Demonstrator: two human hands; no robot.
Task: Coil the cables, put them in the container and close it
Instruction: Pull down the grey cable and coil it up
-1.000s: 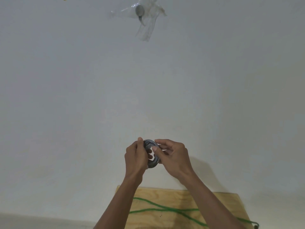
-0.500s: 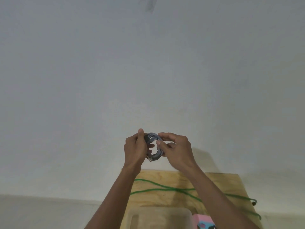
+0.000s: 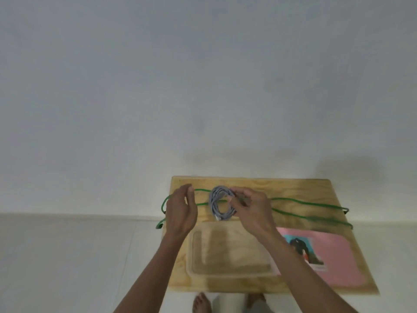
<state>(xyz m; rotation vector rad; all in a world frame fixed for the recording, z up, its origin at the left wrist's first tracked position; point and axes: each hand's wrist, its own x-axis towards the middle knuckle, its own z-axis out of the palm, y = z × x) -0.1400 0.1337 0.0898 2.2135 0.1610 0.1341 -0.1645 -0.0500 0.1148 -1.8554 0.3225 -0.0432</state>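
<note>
A grey cable wound into a small coil (image 3: pixel 217 205) hangs above the far part of the wooden table (image 3: pixel 293 186). My right hand (image 3: pixel 250 207) pinches the coil's right side. To the left of the coil, apart from it, my left hand (image 3: pixel 181 208) is held with relaxed fingers and holds nothing. A long green cable (image 3: pixel 316 205) lies uncoiled across the table, both ends hanging over the edges. A clear plastic container (image 3: pixel 228 254) sits open on the near part of the table. A pink lid (image 3: pixel 331 256) with a picture lies to its right.
The small table stands against a plain white wall (image 3: pixel 203 86) on a pale tiled floor (image 3: pixel 67 256). My bare feet (image 3: pixel 202 303) show below the table's near edge.
The view has tilted down, bringing the table, container and lid into sight. My left hand has let go of the grey coil, which only my right hand now holds, lower and over the table.
</note>
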